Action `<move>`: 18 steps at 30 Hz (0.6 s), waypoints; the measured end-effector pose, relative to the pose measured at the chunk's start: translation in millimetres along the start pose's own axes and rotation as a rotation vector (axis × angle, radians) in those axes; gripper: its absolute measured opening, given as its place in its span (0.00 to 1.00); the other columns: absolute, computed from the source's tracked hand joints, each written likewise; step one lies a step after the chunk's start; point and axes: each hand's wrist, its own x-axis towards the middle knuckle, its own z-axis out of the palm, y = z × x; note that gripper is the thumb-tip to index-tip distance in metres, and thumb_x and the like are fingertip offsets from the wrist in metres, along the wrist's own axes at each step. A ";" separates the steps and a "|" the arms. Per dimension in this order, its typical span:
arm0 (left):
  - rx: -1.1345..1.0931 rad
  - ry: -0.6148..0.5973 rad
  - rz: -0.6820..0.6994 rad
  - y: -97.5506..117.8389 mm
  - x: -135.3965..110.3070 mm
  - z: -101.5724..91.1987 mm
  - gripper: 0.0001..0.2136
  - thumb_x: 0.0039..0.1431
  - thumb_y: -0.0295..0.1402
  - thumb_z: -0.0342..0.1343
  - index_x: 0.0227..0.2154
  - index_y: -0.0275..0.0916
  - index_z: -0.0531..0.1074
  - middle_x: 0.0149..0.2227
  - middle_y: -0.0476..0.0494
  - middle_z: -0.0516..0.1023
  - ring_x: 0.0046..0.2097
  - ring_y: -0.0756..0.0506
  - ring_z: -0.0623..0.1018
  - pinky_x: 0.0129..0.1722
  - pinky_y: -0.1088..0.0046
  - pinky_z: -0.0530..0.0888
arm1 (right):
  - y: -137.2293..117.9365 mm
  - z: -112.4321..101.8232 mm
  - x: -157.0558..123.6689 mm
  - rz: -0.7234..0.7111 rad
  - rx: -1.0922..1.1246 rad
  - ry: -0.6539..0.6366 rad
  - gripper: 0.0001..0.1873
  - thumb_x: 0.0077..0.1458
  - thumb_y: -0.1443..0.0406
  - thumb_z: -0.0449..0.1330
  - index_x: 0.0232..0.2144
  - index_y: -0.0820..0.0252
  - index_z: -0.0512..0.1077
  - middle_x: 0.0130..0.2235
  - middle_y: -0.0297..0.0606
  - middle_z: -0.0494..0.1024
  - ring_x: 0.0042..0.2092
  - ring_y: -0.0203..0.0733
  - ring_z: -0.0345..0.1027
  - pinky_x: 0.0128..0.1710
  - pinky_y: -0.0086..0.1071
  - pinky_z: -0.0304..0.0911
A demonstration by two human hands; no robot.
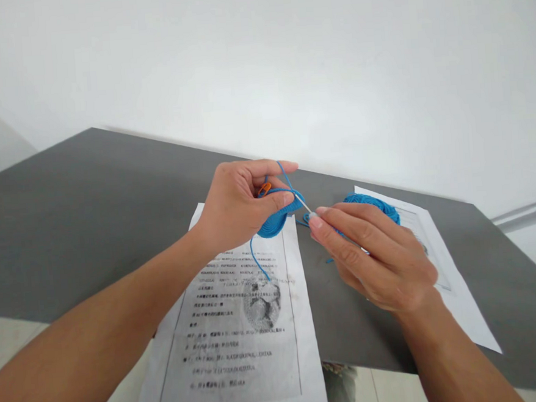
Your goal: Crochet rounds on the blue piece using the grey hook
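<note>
Your L hand (236, 206) pinched the blue piece (276, 223) w/ yarn (285, 175) over the forefinger, prob. for tension; R hand (373, 258) gripped the hook (304, 204), tip at the piece.

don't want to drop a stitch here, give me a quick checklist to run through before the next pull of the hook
1. Left hand pinches the blue crocheted piece: ok.
2. Right hand grips the hook with its fingertips: ok.
3. Working yarn runs over the left index finger: ok.
4. Orange stitch marker sits at the top edge of the piece: ok.
5. Hook tip is caught in a loop: cannot tell, the left thumb hides it.
6. Yarn ball feeds freely: cannot tell, the right hand partly covers it.
</note>
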 end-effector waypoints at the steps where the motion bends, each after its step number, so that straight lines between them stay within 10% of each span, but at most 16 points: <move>1: 0.048 -0.011 0.016 0.2 0.4 -1.1 0.20 0.49 0.22 0.69 0.47 0.32 0.86 0.27 0.49 0.82 0.25 0.53 0.72 0.24 0.77 0.68 | 0.1 -1.6 1.0 -0.008 -0.013 -0.020 0.16 0.64 0.77 0.61 0.53 0.75 0.78 0.46 0.55 0.85 0.49 0.56 0.80 0.45 0.46 0.81; 6: 0.220 -0.095 0.109 -0.3 1.8 -6.2 0.08 0.52 0.23 0.66 0.35 0.34 0.86 0.26 0.47 0.82 0.25 0.52 0.72 0.24 0.76 0.66 | 1.3 -6.4 4.2 -0.011 0.058 -0.040 0.16 0.61 0.78 0.64 0.52 0.77 0.78 0.43 0.55 0.85 0.47 0.56 0.80 0.41 0.46 0.80; 11: 0.209 -0.147 0.115 0.5 1.0 -7.5 0.16 0.51 0.23 0.66 0.45 0.33 0.87 0.25 0.49 0.81 0.24 0.53 0.71 0.23 0.77 0.66 | 3.9 -6.2 6.5 0.143 0.279 0.078 0.18 0.58 0.78 0.68 0.51 0.68 0.80 0.41 0.48 0.86 0.41 0.49 0.80 0.38 0.44 0.81; 18: 0.211 -0.164 0.133 -0.1 -0.9 -8.6 0.10 0.52 0.24 0.66 0.37 0.36 0.87 0.28 0.46 0.84 0.28 0.49 0.78 0.28 0.75 0.72 | -0.2 -5.3 1.7 0.552 0.564 0.223 0.19 0.57 0.75 0.72 0.48 0.49 0.86 0.39 0.38 0.88 0.36 0.45 0.82 0.30 0.38 0.77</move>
